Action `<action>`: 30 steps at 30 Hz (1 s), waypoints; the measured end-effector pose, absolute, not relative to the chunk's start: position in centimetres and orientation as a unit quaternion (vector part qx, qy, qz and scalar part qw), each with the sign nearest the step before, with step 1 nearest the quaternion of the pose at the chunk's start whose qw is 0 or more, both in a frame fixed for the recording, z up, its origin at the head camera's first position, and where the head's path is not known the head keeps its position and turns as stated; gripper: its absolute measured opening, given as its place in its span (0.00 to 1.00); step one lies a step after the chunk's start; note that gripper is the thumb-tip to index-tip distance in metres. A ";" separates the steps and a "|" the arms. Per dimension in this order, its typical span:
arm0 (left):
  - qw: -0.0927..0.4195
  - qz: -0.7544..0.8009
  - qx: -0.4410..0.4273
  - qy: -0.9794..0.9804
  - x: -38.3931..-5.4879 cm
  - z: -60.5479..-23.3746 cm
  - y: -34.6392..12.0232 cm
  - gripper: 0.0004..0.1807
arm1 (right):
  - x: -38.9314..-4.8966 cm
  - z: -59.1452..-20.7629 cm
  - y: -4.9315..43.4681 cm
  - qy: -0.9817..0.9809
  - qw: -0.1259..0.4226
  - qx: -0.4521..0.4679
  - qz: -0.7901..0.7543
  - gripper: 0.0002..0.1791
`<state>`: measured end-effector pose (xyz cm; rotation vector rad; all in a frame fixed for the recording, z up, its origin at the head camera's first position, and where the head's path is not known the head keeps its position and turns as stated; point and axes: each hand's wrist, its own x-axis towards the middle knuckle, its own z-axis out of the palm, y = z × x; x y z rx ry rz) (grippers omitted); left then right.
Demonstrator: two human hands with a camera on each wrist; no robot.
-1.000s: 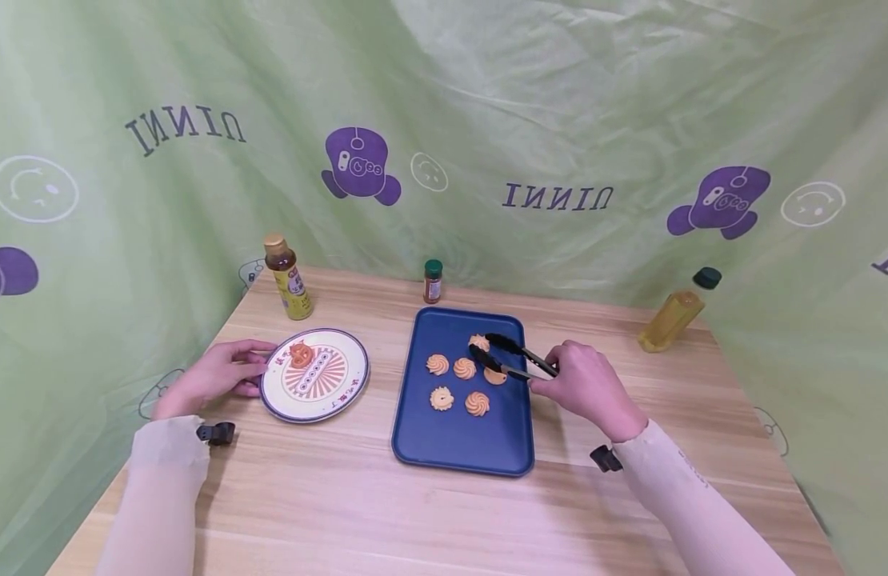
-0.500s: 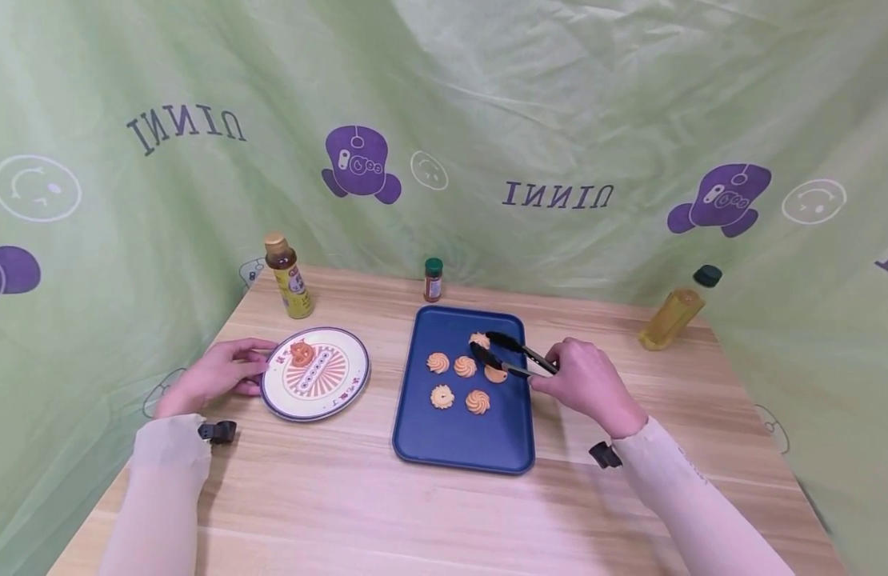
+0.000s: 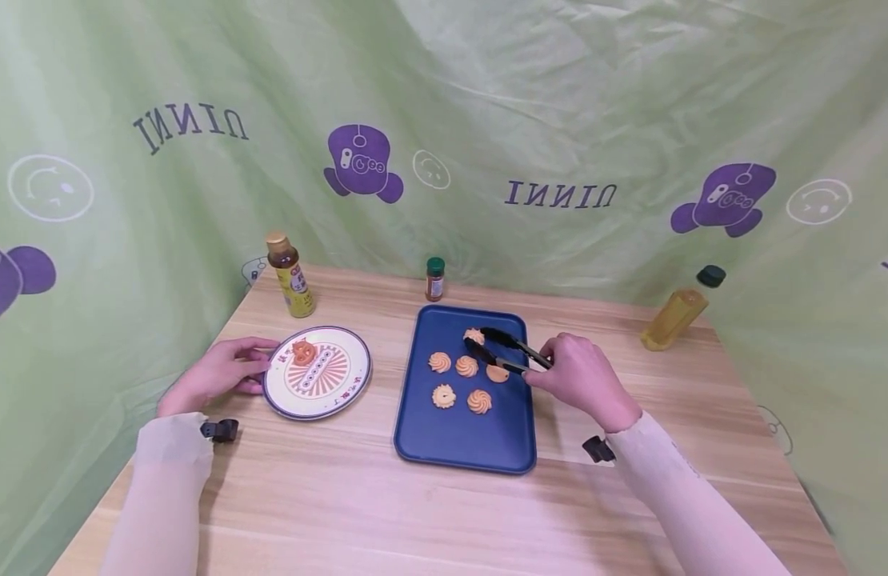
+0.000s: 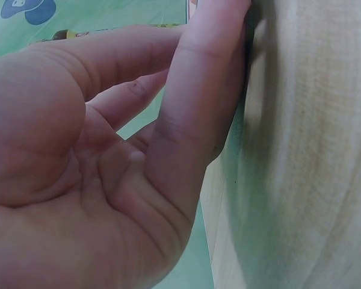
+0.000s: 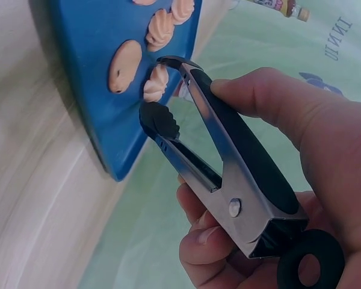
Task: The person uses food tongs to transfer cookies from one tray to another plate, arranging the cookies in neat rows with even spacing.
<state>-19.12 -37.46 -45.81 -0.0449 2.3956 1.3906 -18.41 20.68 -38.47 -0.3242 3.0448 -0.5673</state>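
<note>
My left hand [image 3: 221, 373] is at the left rim of the patterned plate [image 3: 350, 360], its relaxed fingertips spread along the edge. The plate carries a brown, knot-shaped piece of food [image 3: 303, 352], like a pretzel. In the left wrist view, fingers [image 4: 186, 90] reach along the wood and the plate is hidden. My right hand [image 3: 581, 376] grips black-tipped metal tongs [image 5: 228, 156] over the blue tray [image 3: 458, 448]. The parted tong tips straddle a swirled cookie [image 3: 474, 336] at the far end. Several other cookies [image 3: 479, 402] lie on the tray, one beneath the tongs.
A yellow-labelled bottle [image 3: 294, 280] stands behind the plate. Beyond the tray is a small green-capped jar [image 3: 434, 282]. An oil bottle [image 3: 674, 318] stands at the table's back right. A green printed curtain [image 3: 444, 96] surrounds the wooden table [image 3: 307, 496].
My right hand and the tongs have moved slightly left and away. The cookie between the tong tips has shifted a little the same way. My left hand stays at the plate.
</note>
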 end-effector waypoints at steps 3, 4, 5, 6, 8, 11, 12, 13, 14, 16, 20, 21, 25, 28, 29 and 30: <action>0.183 0.492 -0.017 0.851 -19.2 -45.9 -37.5 0.30 | -18.6 -38.2 20.1 0.977 0.016 -0.106 -0.185 0.21; 0.183 0.493 -0.018 0.850 -19.2 -46.0 -37.5 0.30 | -18.6 -38.1 19.9 0.977 0.016 -0.107 -0.186 0.20; 0.183 0.494 -0.019 0.849 -19.2 -46.0 -37.5 0.30 | -18.6 -38.0 19.6 0.976 0.017 -0.109 -0.186 0.19; 0.183 0.494 -0.020 0.850 -19.2 -45.9 -37.4 0.30 | -18.7 -37.9 19.3 0.976 0.017 -0.111 -0.187 0.19; 0.182 0.495 -0.021 0.849 -19.2 -45.8 -37.3 0.30 | -18.7 -37.7 18.6 0.975 0.019 -0.116 -0.190 0.19; 0.181 0.500 -0.022 0.847 -19.2 -45.7 -37.3 0.31 | -18.9 -37.5 17.3 0.973 0.021 -0.125 -0.191 0.23; 0.181 0.500 -0.023 0.847 -19.1 -45.7 -37.3 0.31 | -18.9 -37.5 16.9 0.973 0.020 -0.128 -0.193 0.23; 0.180 0.500 -0.022 0.847 -19.1 -45.7 -37.3 0.31 | -19.0 -37.4 16.4 0.972 0.020 -0.131 -0.195 0.24; 0.180 0.502 -0.022 0.846 -19.1 -45.7 -37.3 0.31 | -19.0 -37.4 15.8 0.971 0.021 -0.134 -0.199 0.24; 0.179 0.504 -0.022 0.845 -19.0 -45.7 -37.4 0.31 | -19.0 -37.4 14.7 0.968 0.016 -0.145 -0.203 0.25; 0.179 0.506 -0.023 0.843 -19.0 -45.9 -37.5 0.31 | -19.0 -37.3 12.3 0.961 0.019 -0.171 -0.218 0.23; 0.179 0.504 -0.022 0.845 -19.0 -45.9 -37.6 0.31 | -19.0 -37.3 11.6 0.959 0.022 -0.178 -0.220 0.23; 0.178 0.498 -0.025 0.848 -19.0 -46.0 -37.7 0.31 | -19.1 -37.4 9.1 0.953 0.039 -0.196 -0.226 0.23; 0.180 0.499 -0.027 0.848 -19.1 -46.0 -37.7 0.30 | -19.1 -37.5 7.6 0.951 0.042 -0.205 -0.227 0.23; 0.180 0.501 -0.027 0.846 -19.1 -45.9 -37.7 0.31 | -19.2 -37.6 7.1 0.950 0.040 -0.210 -0.227 0.22; 0.181 0.504 -0.026 0.844 -19.1 -45.9 -37.6 0.31 | -19.2 -37.7 6.6 0.949 0.038 -0.215 -0.227 0.22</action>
